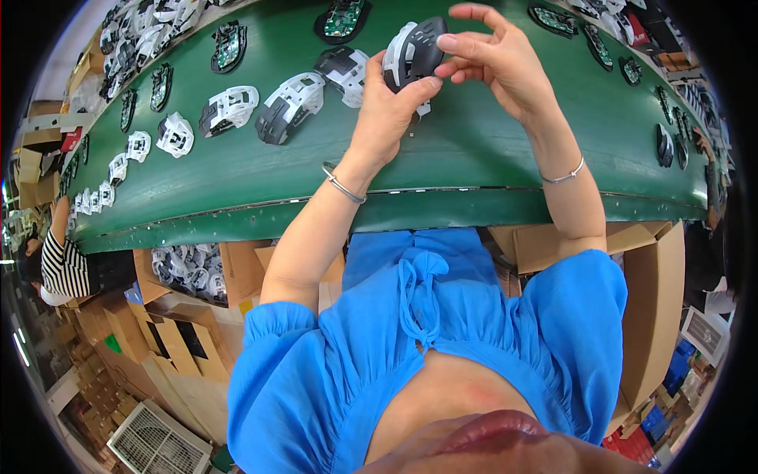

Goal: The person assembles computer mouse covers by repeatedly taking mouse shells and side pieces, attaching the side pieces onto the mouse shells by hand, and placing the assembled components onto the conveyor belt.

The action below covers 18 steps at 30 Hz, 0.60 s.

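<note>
My left hand [385, 110] grips a computer mouse shell [414, 55] above the green conveyor belt, thumb and fingers around its lower left side. One part of the shell is white, the other dark grey with slots. Beside its right edge is my right hand [505, 67], index finger raised and the other fingers apart. Its thumb tip and fingertips are at the shell's edge; I cannot tell whether they press on it. Just left of my left hand lies a white and black mouse shell [347, 71], and another white and dark shell [290, 107] sits further left.
Several shells line the green belt [474, 162] to the left. Along its far side are dark mouse bases with green circuit boards [342, 20]. A heap of shells [150, 35] is at the far left. Below the belt stand cardboard boxes [651, 316]; a person in striped sleeves [65, 265] is at the left.
</note>
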Each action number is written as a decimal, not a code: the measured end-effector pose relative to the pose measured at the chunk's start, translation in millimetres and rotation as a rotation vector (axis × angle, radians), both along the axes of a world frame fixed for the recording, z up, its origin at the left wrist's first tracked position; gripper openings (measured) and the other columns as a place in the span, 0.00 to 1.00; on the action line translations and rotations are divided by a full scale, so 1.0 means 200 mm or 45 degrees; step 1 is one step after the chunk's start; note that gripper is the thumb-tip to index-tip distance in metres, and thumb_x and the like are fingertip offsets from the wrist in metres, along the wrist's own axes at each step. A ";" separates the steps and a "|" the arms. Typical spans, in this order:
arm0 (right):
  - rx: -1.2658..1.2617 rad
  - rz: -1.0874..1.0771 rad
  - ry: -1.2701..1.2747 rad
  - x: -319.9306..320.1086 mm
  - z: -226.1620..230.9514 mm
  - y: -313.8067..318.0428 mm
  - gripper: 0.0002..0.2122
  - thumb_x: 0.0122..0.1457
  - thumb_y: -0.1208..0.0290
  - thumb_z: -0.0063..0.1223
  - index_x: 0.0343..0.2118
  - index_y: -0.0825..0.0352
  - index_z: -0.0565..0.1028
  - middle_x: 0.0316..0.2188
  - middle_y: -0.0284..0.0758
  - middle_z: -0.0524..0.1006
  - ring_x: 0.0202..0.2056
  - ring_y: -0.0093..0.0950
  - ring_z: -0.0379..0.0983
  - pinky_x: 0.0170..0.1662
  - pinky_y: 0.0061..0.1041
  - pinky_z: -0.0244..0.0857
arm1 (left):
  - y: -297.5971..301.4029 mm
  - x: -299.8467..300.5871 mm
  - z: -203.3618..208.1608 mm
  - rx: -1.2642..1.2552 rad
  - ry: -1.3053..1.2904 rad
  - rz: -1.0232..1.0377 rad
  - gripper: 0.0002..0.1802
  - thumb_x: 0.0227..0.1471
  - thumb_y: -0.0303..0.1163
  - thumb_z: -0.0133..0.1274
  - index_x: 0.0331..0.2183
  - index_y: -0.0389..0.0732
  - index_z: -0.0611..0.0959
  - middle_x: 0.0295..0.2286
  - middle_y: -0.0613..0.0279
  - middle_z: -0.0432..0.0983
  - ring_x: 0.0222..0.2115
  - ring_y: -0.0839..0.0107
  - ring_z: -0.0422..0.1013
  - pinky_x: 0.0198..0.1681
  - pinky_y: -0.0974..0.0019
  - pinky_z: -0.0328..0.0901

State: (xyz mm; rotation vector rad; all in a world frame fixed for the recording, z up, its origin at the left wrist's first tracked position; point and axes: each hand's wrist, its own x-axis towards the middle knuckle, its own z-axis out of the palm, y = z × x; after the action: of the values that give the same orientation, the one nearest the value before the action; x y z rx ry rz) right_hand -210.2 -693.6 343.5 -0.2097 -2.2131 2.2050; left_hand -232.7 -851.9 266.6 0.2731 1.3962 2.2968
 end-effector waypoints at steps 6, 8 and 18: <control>0.434 -0.098 0.247 0.05 -0.12 -0.02 0.09 0.56 0.67 0.62 0.24 0.66 0.76 0.16 0.28 0.75 0.17 0.13 0.69 0.20 0.11 0.58 | -0.01 -0.01 0.01 -0.019 0.099 -0.031 0.43 0.45 0.34 0.65 0.55 0.30 0.57 0.42 0.58 0.70 0.40 0.75 0.70 0.40 0.71 0.68; 0.410 -0.195 0.362 0.05 -0.10 0.00 0.12 0.57 0.67 0.61 0.21 0.68 0.75 0.14 0.26 0.73 0.14 0.11 0.65 0.17 0.10 0.54 | -0.02 0.02 0.04 0.070 -0.018 -0.043 0.29 0.56 0.48 0.53 0.53 0.41 0.67 0.41 0.68 0.71 0.39 0.78 0.70 0.39 0.70 0.67; 0.415 -0.045 0.197 0.07 -0.09 -0.04 0.11 0.54 0.73 0.63 0.19 0.68 0.73 0.14 0.26 0.73 0.16 0.11 0.66 0.17 0.13 0.57 | -0.01 -0.01 0.01 0.272 -0.180 -0.131 0.34 0.64 0.57 0.28 0.55 0.40 0.69 0.43 0.64 0.74 0.43 0.75 0.70 0.47 0.69 0.65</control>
State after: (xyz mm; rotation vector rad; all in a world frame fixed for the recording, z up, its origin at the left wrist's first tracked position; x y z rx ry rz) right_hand -196.3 -702.3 324.9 -0.0697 -2.4123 1.7414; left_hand -234.7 -853.2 269.0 0.2364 1.0458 2.3315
